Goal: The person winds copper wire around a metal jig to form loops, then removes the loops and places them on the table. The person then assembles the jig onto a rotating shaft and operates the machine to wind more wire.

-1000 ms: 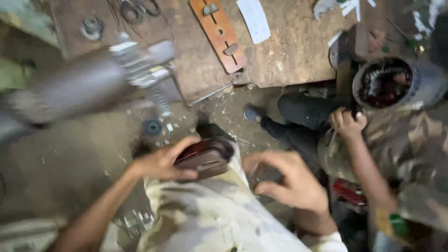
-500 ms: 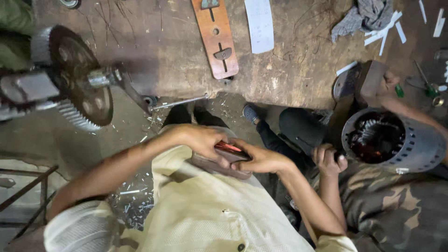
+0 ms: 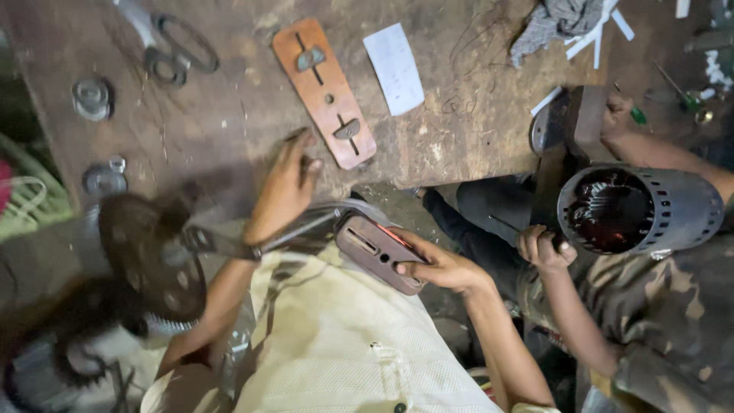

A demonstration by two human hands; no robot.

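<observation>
Right hand [image 3: 440, 268] grasps brown slotted wooden former [image 3: 380, 252] by one end, held over lap. Left hand [image 3: 284, 187] released, fingers spread on desk [image 3: 229, 115] edge. Matching orange former [image 3: 325, 90] lies on desk, untouched. No winding visible on held former; work looks early.

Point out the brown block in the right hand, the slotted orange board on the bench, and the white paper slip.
brown block [image 3: 378, 252], head view, on its flat top face.
slotted orange board [image 3: 324, 90], head view, mid-board between the slots.
white paper slip [image 3: 394, 67], head view, its centre.
</observation>
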